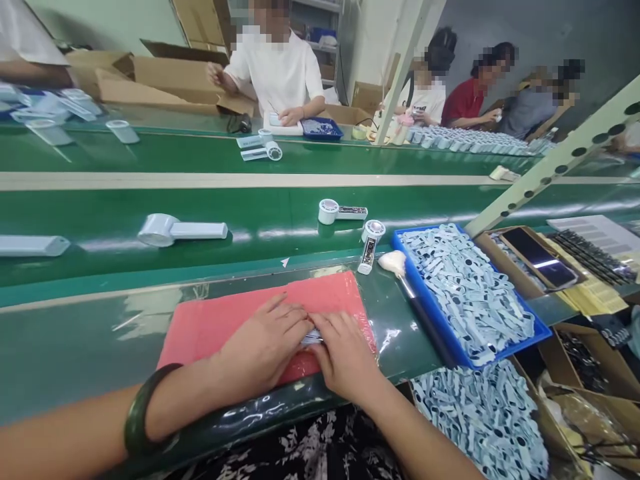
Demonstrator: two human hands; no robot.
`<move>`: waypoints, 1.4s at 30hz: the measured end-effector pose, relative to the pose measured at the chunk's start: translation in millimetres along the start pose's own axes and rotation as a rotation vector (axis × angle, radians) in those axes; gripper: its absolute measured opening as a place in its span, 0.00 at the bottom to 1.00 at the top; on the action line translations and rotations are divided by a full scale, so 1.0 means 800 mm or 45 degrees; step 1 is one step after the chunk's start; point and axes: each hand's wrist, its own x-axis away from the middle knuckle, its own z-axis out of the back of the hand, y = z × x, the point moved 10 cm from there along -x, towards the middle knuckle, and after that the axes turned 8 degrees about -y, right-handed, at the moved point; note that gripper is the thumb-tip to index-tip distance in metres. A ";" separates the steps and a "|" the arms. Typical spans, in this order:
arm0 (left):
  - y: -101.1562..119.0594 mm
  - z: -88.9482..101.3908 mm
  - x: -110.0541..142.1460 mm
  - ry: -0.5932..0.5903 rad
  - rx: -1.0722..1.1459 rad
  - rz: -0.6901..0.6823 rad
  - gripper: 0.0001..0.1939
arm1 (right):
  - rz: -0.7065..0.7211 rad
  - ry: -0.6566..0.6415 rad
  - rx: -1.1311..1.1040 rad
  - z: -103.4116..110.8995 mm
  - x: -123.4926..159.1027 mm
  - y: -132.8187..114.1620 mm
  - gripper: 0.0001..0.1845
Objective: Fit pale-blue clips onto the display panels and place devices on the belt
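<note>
Both my hands rest on a red mat (215,320) at the near edge of the green bench. My left hand (265,343) and my right hand (345,357) meet fingertip to fingertip, pinched together on a small pale part (311,338) that is mostly hidden between them. A dark green bangle (140,413) sits on my left wrist. Just beyond the mat lie a white handheld device with its dark inside showing (370,245) and a brush with a pale tip (400,267).
A blue tray (445,333) heaped with pale blue parts stands to my right, with more parts (480,420) below it. White devices (180,230) (340,211) lie on the green conveyor. A phone in a cardboard box (537,257) sits further right. Several people work across the belt.
</note>
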 end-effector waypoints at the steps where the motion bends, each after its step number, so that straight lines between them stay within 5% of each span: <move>1: 0.000 -0.002 0.000 -0.016 -0.014 -0.002 0.16 | 0.007 0.004 0.009 -0.001 -0.001 0.000 0.25; 9: -0.012 -0.008 -0.008 -0.094 0.083 0.029 0.12 | -0.006 0.024 0.001 0.007 -0.004 0.002 0.22; 14: -0.028 0.010 -0.005 -0.010 0.319 0.050 0.14 | 0.042 0.006 -0.011 0.012 0.002 -0.005 0.33; 17: -0.076 0.034 0.006 0.246 0.423 0.174 0.16 | 0.084 0.032 0.106 0.039 -0.003 -0.005 0.30; 19: -0.126 0.044 0.006 0.392 0.474 0.295 0.19 | 0.074 0.137 0.117 0.086 -0.015 0.007 0.25; 22: -0.191 0.046 -0.040 0.409 0.352 0.340 0.23 | -0.158 0.403 0.081 0.190 -0.045 0.061 0.22; 25: -0.235 0.029 -0.136 0.195 0.107 0.320 0.27 | -0.511 0.578 0.135 0.286 -0.093 0.142 0.19; 27: -0.254 0.017 -0.205 0.101 0.047 0.293 0.28 | -0.667 0.584 0.187 0.325 -0.135 0.193 0.15; 31: -0.265 -0.001 -0.311 0.046 0.022 0.243 0.27 | -0.929 0.537 0.280 0.353 -0.202 0.282 0.16; 35: -0.274 -0.027 -0.352 -0.035 0.028 0.322 0.18 | -0.941 0.389 0.360 0.355 -0.225 0.326 0.17; 38: -0.290 -0.033 -0.347 -0.060 0.036 0.401 0.15 | -0.818 0.367 0.442 0.376 -0.186 0.320 0.17; 42: -0.307 -0.017 -0.314 -0.082 0.047 0.470 0.19 | -0.669 0.375 0.571 0.384 -0.089 0.283 0.15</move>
